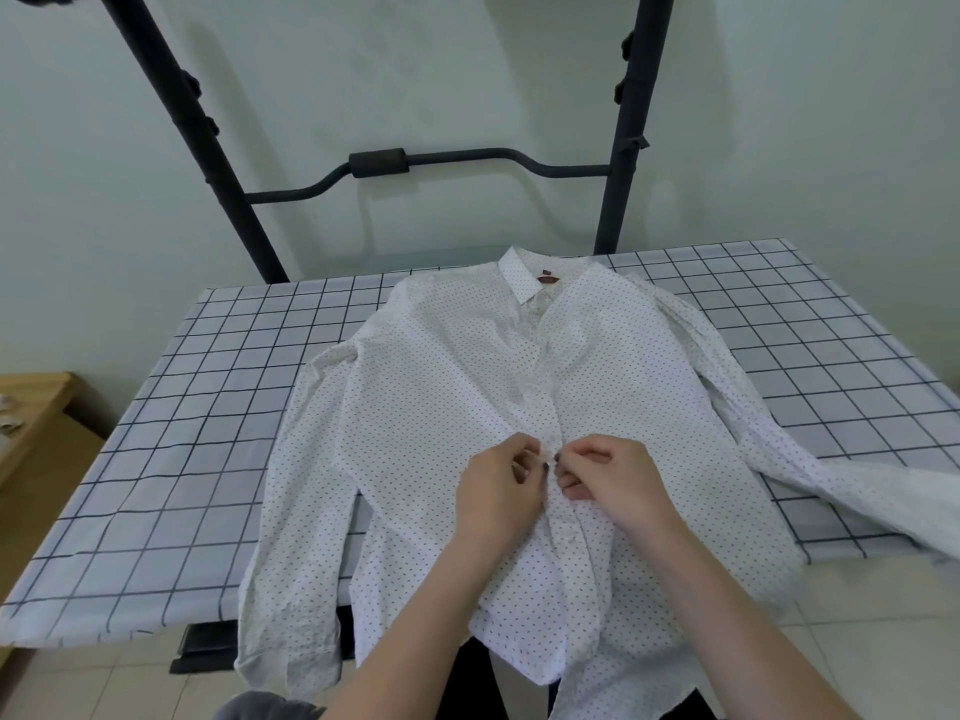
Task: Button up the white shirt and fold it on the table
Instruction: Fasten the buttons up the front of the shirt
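- I have the white dotted shirt point(447, 397) face-up on the checked tablecloth point(197, 407), collar at 12 o'clock, hem off the edge at 6.
- My left hand point(498, 485) and right hand point(608, 475) pinch the placket mid-front; buttoning seems underway.
- Next, I'd say: seat this button, shift toward 6.

The shirt point(441, 397) is thin, matt white cloth, dotted and lightly creased. A smooth checked cloth point(218, 407) covers the table. Behind its far edge stands a matt black metal frame point(621, 148); left, pale wood furniture point(36, 407).
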Action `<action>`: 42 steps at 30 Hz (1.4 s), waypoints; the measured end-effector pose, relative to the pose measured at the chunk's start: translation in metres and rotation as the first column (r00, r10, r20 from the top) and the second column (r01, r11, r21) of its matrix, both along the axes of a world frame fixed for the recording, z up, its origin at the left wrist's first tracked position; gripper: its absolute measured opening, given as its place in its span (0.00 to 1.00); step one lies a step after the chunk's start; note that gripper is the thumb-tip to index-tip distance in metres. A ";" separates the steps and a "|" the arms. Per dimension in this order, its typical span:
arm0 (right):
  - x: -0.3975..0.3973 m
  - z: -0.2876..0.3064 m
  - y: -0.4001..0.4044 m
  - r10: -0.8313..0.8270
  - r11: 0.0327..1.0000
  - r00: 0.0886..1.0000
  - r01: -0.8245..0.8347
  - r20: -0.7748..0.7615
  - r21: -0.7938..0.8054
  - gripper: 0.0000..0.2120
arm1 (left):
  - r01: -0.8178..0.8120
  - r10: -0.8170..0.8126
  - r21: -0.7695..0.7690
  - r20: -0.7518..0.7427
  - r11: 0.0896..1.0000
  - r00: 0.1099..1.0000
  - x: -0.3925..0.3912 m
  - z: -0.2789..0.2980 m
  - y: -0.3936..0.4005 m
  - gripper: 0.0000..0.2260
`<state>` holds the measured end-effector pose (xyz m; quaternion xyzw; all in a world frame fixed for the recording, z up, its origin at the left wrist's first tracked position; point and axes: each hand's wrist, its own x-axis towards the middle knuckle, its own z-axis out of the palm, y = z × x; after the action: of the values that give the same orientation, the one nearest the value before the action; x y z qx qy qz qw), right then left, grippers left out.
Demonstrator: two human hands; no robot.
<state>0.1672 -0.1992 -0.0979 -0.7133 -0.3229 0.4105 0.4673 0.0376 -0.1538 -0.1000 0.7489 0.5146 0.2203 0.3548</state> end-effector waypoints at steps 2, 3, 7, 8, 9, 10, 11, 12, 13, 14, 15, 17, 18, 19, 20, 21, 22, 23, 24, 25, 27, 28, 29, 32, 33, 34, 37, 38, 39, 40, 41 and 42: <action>0.004 0.002 0.006 -0.013 1.000 0.984 0.010 0.180 0.015 0.04 | 0.100 -0.095 0.094 -0.049 0.991 0.994 0.000 -0.001 -0.002 0.10; 0.005 0.006 0.010 -0.017 0.999 0.962 0.008 0.272 0.033 0.07 | 0.163 -0.148 0.152 -0.102 0.975 0.984 0.001 -0.003 -0.002 0.12; 0.009 0.016 0.034 0.082 0.997 0.804 -0.062 0.589 -0.054 0.13 | 0.324 -0.288 0.190 -0.192 0.927 0.938 0.007 -0.005 0.003 0.12; 0.012 0.013 0.040 0.082 0.996 0.772 -0.037 0.630 -0.085 0.10 | 0.336 -0.304 0.178 -0.185 0.925 0.935 0.008 -0.005 0.006 0.13; 0.015 0.012 0.043 0.057 0.995 0.772 0.004 0.633 -0.095 0.04 | 0.333 -0.306 0.165 -0.169 0.929 0.937 0.009 -0.004 0.010 0.13; 0.019 0.007 0.045 0.016 0.995 0.788 0.045 0.615 -0.085 0.04 | 0.310 -0.289 0.160 -0.143 0.937 0.947 0.009 -0.001 0.014 0.13; 0.023 0.003 0.046 -0.029 0.995 0.811 0.081 0.584 -0.062 0.07 | 0.268 -0.253 0.161 -0.110 0.950 0.961 0.008 0.002 0.019 0.12; 0.029 -0.002 0.046 -0.069 0.994 0.844 0.105 0.532 -0.038 0.07 | 0.213 -0.203 0.168 -0.075 0.962 0.976 0.007 0.005 0.026 0.12; 0.033 -0.003 0.045 -0.108 0.991 0.878 0.130 0.466 -0.014 0.06 | 0.157 -0.150 0.178 -0.049 0.971 0.987 0.007 0.008 0.033 0.11; 0.035 -0.004 0.044 -0.140 0.988 0.906 0.152 0.400 0.002 0.07 | 0.108 -0.105 0.190 -0.029 0.976 0.994 0.008 0.011 0.041 0.11; 0.037 -0.005 0.044 -0.169 0.985 0.926 0.172 0.339 0.021 0.08 | 0.075 -0.073 0.202 -0.016 0.976 0.997 0.010 0.014 0.048 0.11; 0.039 -0.008 0.044 -0.208 0.978 0.952 0.202 0.225 0.048 0.08 | 0.044 -0.039 0.181 -0.030 0.982 0.999 0.019 0.020 0.062 0.11; 0.039 -0.008 0.044 -0.213 0.977 0.961 0.205 0.175 0.061 0.06 | 0.041 -0.032 0.141 -0.061 0.989 0.998 0.025 0.022 0.069 0.11; 0.039 -0.007 0.045 -0.210 0.977 0.971 0.202 0.116 0.074 0.06 | 0.047 -0.039 0.084 -0.101 0.995 0.994 0.029 0.023 0.075 0.10; 0.040 -0.008 0.046 -0.201 0.977 0.978 0.196 0.054 0.089 0.06 | 0.059 -0.054 0.030 -0.142 0.998 0.988 0.034 0.024 0.078 0.09; 0.040 -0.007 0.046 -0.197 0.976 0.980 0.195 0.003 0.096 0.06 | 0.067 -0.067 -0.005 -0.182 0.998 0.981 0.036 0.023 0.081 0.09; 0.040 -0.007 0.047 -0.189 0.976 0.981 0.192 -0.035 0.101 0.06 | 0.068 -0.070 -0.019 -0.215 0.998 0.974 0.038 0.021 0.082 0.09; 0.041 -0.006 0.047 -0.188 0.975 0.980 0.194 -0.070 0.106 0.06 | 0.065 -0.068 -0.024 -0.234 0.998 0.970 0.040 0.019 0.083 0.08; 0.041 -0.005 0.048 -0.189 0.974 0.977 0.199 -0.096 0.109 0.06 | 0.061 -0.065 -0.023 -0.234 0.998 0.970 0.040 0.017 0.082 0.08; 0.040 -0.004 0.049 -0.192 0.972 0.975 0.204 -0.108 0.114 0.06 | 0.056 -0.059 -0.023 -0.220 0.998 0.974 0.041 0.016 0.080 0.08; 0.038 -0.006 0.051 -0.189 0.974 0.982 0.191 -0.027 0.117 0.06 | 0.030 -0.033 -0.017 -0.163 0.999 0.986 0.040 0.013 0.076 0.07; 0.037 -0.006 0.052 -0.176 0.979 0.983 0.170 0.044 0.109 0.06 | 0.007 -0.009 -0.012 -0.121 1.000 0.993 0.040 0.011 0.075 0.07; 0.034 -0.006 0.052 -0.158 0.985 0.981 0.147 0.113 0.095 0.06 | -0.020 0.019 -0.015 -0.071 1.000 0.997 0.039 0.010 0.073 0.07; 0.024 -0.007 0.054 -0.096 0.994 0.960 0.077 0.263 0.081 0.06 | -0.094 0.101 -0.083 0.086 0.992 0.991 0.035 0.007 0.069 0.06; 0.021 -0.007 0.055 -0.079 0.995 0.950 0.058 0.302 0.078 0.05 | -0.116 0.132 -0.119 0.133 0.986 0.982 0.033 0.007 0.067 0.07; 0.018 -0.006 0.056 -0.063 0.996 0.940 0.040 0.335 0.074 0.04 | -0.132 0.156 -0.148 0.167 0.980 0.973 0.032 0.006 0.065 0.07; 0.013 -0.005 0.062 -0.018 0.999 0.905 0.004 0.425 0.033 0.02 | -0.142 0.171 -0.168 0.177 0.975 0.969 0.029 0.006 0.059 0.06; 0.011 -0.005 0.064 -0.001 1.000 0.889 -0.005 0.457 0.012 0.02 | -0.140 0.168 -0.168 0.166 0.976 0.972 0.028 0.007 0.059 0.07; 0.010 -0.004 0.065 0.017 1.000 0.876 -0.015 0.483 -0.008 0.02 | -0.139 0.166 -0.172 0.154 0.975 0.974 0.029 0.009 0.059 0.07; 0.009 -0.003 0.065 0.033 0.999 0.865 -0.025 0.501 -0.023 0.03 | -0.139 0.163 -0.177 0.135 0.974 0.977 0.029 0.010 0.060 0.08; 0.008 -0.003 0.065 0.045 0.999 0.858 -0.034 0.512 -0.031 0.03 | -0.139 0.160 -0.183 0.107 0.973 0.981 0.030 0.013 0.062 0.08; 0.008 -0.002 0.064 0.050 0.999 0.855 -0.041 0.516 -0.029 0.03 | -0.138 0.154 -0.186 0.074 0.973 0.985 0.031 0.015 0.063 0.09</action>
<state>0.1750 -0.1351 -0.1003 -0.7934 -0.4496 0.2180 0.3478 0.0687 -0.0904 -0.0846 0.6632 0.5702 0.2310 0.4262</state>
